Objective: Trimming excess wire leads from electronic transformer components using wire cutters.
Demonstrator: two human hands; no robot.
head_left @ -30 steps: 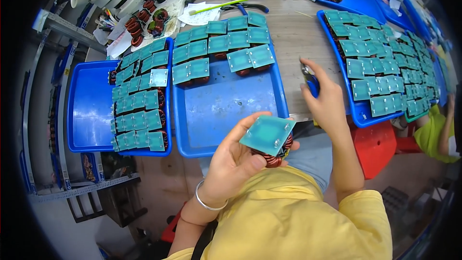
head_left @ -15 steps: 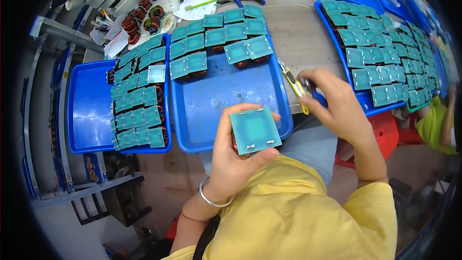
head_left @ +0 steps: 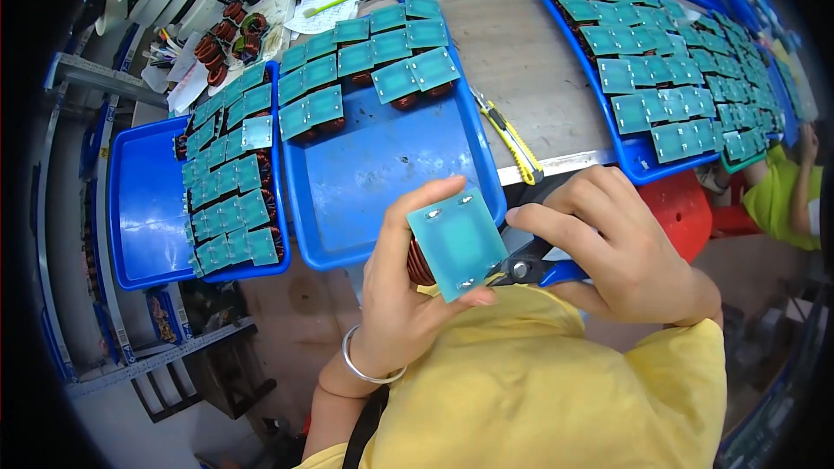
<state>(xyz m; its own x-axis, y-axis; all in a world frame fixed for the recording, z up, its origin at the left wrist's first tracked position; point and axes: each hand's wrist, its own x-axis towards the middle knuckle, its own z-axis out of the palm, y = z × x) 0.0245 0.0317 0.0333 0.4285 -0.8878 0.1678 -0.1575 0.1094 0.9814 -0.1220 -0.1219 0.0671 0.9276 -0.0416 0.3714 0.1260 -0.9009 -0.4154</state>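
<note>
1. The left hand (head_left: pixel 391 291), at the lower centre of the frame, has its grip clamped on a square green circuit board (head_left: pixel 456 243), the thumb at the lower edge and a finger at the upper one; the remaining fingers are mostly lost behind it.
2. Under that board, a copper-wound coil (head_left: pixel 420 262) shows only as a sliver at the left; the rest is covered by the board and hand.
3. The right hand (head_left: pixel 621 247), right of centre, has its grip closed around blue-handled cutting pliers (head_left: pixel 521 271). The fingers hide most of the handles. The plier tips are at the board's lower right edge, near a solder joint; whether they touch it, or how far apart they stand, I cannot tell.
4. Behind the hands, a middle blue tray (head_left: pixel 382 200) holds rows of similar boards at its far end; the left hand and held board overlap its near rim.
5. A yellow utility knife (head_left: pixel 512 143) lies on the bench (head_left: pixel 521 52) just right of that tray.
6. At the left, another blue tray (head_left: pixel 143 200) carries tightly packed boards, their coils barely visible beneath.
7. At the upper right, rows in the right-hand tray (head_left: pixel 638 171) shrink and bend toward the rim, too crowded to count.
8. At the far right, another person (head_left: pixel 786 200) is cut off by the fisheye's dark border.
</note>
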